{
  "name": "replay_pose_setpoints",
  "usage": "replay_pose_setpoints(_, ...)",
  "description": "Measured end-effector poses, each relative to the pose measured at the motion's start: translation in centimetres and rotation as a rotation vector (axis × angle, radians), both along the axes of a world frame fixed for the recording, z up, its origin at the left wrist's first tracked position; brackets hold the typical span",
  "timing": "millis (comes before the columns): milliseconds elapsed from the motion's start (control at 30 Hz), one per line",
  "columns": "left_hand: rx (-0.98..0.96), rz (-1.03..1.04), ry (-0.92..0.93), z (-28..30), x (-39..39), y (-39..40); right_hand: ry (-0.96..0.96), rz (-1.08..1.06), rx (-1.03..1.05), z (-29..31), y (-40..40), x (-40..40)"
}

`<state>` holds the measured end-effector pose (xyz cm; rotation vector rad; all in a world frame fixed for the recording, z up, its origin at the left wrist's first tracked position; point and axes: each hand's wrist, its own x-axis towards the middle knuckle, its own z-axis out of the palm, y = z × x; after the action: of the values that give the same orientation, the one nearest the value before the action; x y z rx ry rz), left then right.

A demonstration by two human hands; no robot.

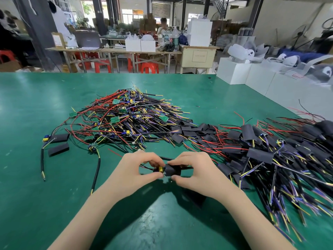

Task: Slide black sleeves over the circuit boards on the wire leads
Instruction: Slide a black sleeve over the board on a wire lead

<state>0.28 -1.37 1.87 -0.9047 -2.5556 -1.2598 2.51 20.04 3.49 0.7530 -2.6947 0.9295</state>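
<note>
No lettering is legible; a paper notice (199, 56) on a distant wooden cabinet (198, 59) is too blurred to read.

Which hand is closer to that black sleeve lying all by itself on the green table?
The left hand. The loose black sleeve lies far off to its left, on the table. The right hand is farther still, on the other side of the left hand.

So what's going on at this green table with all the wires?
A person is sleeving circuit boards. The left hand pinches a board's exposed end while the right hand holds a black sleeve partly over it. Bare boards lie piled behind, finished ones to the right.
</note>
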Motion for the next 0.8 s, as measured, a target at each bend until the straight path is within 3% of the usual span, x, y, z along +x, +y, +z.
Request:
replay_pose_setpoints(267, 0.123, -0.024, -0.116, 0.16, -0.26, -0.08, 0.078, -0.025, 0.028, 0.15, 0.02, 0.02)
replay_pose_setpoints(800, 0.032, -0.067, 0.023, 0.70, -0.05, -0.08, -0.040, -0.010, -0.071, 0.12, -0.09, 0.16)
